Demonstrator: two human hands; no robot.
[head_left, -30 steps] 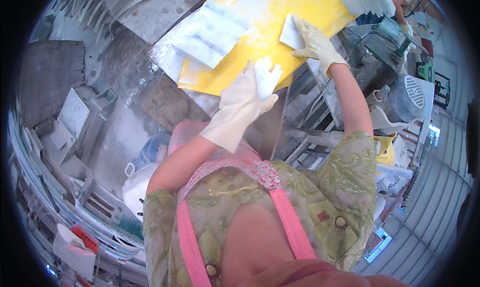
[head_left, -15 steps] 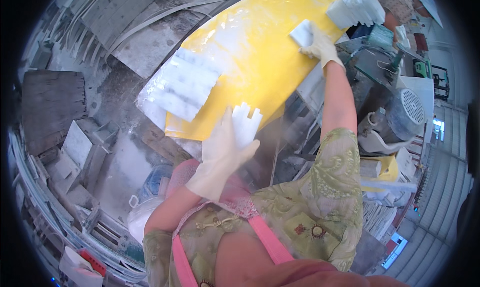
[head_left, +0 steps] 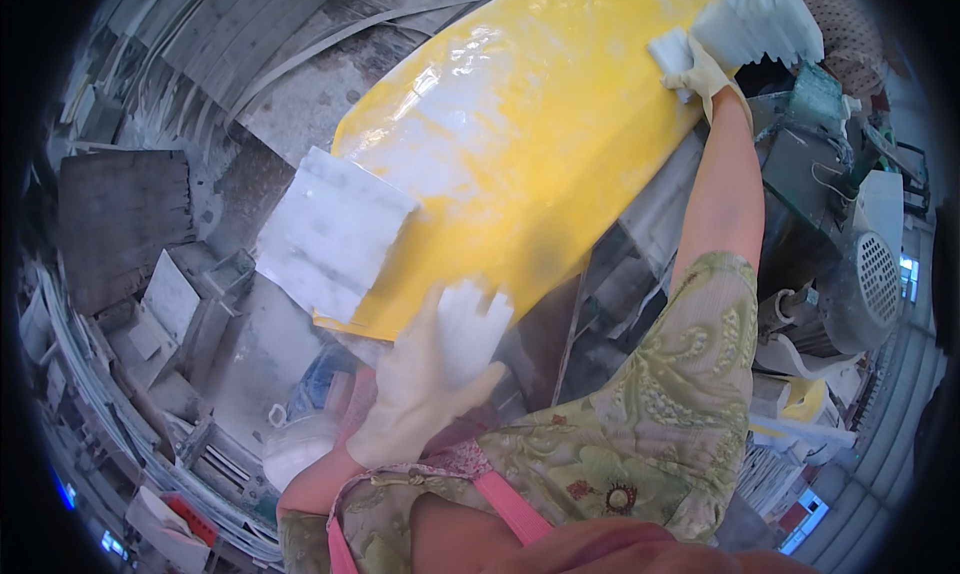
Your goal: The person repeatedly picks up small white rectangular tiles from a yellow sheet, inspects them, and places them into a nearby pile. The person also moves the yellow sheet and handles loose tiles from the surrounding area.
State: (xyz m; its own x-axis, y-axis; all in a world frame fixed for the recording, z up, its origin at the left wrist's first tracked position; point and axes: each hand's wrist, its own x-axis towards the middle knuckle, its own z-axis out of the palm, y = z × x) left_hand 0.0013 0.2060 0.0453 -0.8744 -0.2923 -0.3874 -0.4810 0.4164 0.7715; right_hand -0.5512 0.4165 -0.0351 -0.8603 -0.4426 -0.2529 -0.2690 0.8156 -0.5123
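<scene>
Yellow sheet point(head_left: 520, 164): right hand point(head_left: 706, 76) now nearer stack point(head_left: 765, 24)

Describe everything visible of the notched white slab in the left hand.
The notched white slab is flat and stone-like, its blocky prongs pointing away from the body. Blurred, it sits in the gloved left hand, which partly hides it. The prongs overlap the near edge of the yellow sheet in view; contact is unclear.
</scene>
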